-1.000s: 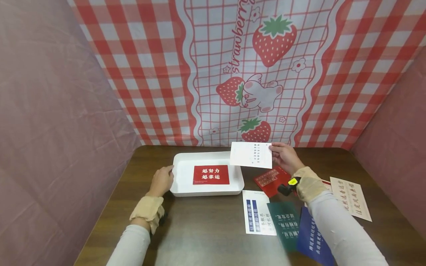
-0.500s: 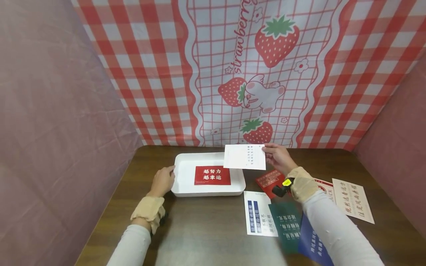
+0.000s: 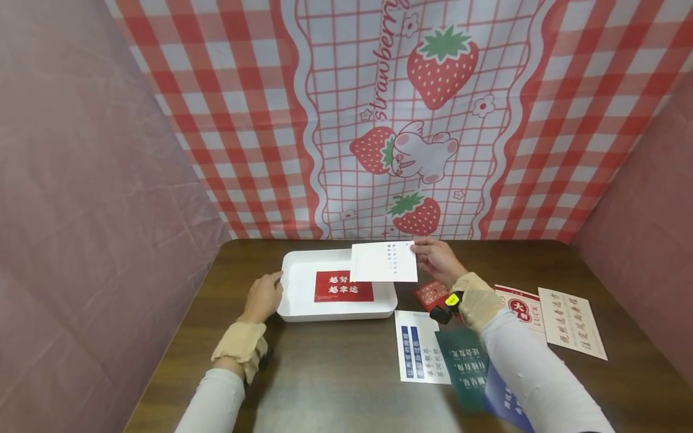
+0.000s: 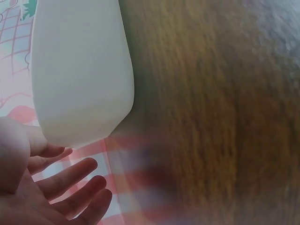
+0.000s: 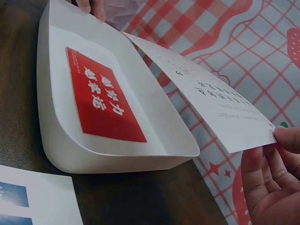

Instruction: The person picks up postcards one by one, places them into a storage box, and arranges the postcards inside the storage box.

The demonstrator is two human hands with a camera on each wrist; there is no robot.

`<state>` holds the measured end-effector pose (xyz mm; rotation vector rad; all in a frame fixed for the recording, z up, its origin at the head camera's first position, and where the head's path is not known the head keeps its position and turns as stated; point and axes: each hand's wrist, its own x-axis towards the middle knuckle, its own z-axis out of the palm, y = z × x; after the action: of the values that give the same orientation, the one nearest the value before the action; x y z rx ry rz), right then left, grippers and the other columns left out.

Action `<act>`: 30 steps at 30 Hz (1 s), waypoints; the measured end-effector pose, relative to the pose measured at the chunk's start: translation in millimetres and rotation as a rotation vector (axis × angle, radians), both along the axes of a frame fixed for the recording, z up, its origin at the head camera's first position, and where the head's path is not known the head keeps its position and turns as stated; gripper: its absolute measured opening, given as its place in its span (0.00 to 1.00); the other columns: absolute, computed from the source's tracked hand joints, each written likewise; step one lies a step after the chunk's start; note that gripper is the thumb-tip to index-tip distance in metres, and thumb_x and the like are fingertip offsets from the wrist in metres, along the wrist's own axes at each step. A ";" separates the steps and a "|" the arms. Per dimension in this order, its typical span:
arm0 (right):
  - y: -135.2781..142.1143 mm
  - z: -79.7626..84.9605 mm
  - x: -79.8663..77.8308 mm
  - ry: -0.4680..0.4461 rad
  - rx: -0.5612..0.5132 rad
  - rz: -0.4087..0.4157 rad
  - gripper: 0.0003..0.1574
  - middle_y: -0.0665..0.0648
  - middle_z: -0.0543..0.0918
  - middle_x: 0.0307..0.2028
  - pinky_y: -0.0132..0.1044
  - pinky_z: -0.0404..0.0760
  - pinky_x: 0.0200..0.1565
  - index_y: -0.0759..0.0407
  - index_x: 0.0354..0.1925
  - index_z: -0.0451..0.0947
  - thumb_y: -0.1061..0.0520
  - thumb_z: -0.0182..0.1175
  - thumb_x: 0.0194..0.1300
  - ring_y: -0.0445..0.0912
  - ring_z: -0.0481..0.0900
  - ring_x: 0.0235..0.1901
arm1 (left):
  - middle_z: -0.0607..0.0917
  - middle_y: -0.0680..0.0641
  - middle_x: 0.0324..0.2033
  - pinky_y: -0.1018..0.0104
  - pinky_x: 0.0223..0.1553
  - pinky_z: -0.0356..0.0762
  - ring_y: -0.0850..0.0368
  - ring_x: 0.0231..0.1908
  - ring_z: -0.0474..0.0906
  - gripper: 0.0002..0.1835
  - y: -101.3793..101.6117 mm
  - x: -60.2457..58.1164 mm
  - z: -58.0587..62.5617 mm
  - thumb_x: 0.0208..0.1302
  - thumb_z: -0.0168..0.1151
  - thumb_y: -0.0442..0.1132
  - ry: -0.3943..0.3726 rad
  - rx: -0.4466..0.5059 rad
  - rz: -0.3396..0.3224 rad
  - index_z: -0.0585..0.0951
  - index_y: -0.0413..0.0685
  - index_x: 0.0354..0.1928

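Observation:
My right hand pinches one end of a white card between thumb and fingers. The card, printed with small dark characters, is held over the back right part of a white tray. In the right wrist view the thumb lies on the card's printed face, with fingers beneath. A red card with white characters lies flat in the tray, partly covered by the white card in the head view. My left hand grips the tray's left end; in the left wrist view thumb and forefinger meet its rim, other fingers spread.
Right of the tray lie a red patterned card, a white card with blue bands, a green card, a blue card, a red-and-white card and a beige card. A strawberry-print cloth hangs behind the table.
My right hand has carried the white card left and slightly down, further over the tray, so it now overlaps the red card in view. The left hand stays at the tray's end.

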<state>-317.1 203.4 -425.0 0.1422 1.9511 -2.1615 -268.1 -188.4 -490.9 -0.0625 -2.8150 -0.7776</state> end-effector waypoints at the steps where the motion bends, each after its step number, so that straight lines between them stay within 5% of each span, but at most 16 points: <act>1: -1.4 -0.8 -0.2 -0.004 0.000 -0.001 0.09 0.48 0.79 0.29 0.30 0.79 0.33 0.62 0.48 0.68 0.64 0.51 0.70 0.37 0.76 0.26 | 0.84 0.33 0.50 0.42 0.54 0.75 0.33 0.51 0.79 0.20 -0.2 -0.2 0.0 0.65 0.51 0.32 0.001 0.000 0.001 0.79 0.36 0.58; 30: -51.8 -32.9 2.9 0.014 0.079 0.038 0.15 0.48 0.78 0.24 0.28 0.79 0.26 0.73 0.51 0.68 0.68 0.53 0.67 0.37 0.76 0.21 | 0.84 0.32 0.50 0.42 0.55 0.74 0.33 0.52 0.79 0.20 -2.0 -0.2 -1.2 0.67 0.51 0.33 -0.009 0.011 0.002 0.79 0.37 0.59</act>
<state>-314.2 151.7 -457.9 0.1022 2.0306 -2.0681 -268.3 -190.4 -492.2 -0.0539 -2.8190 -0.7942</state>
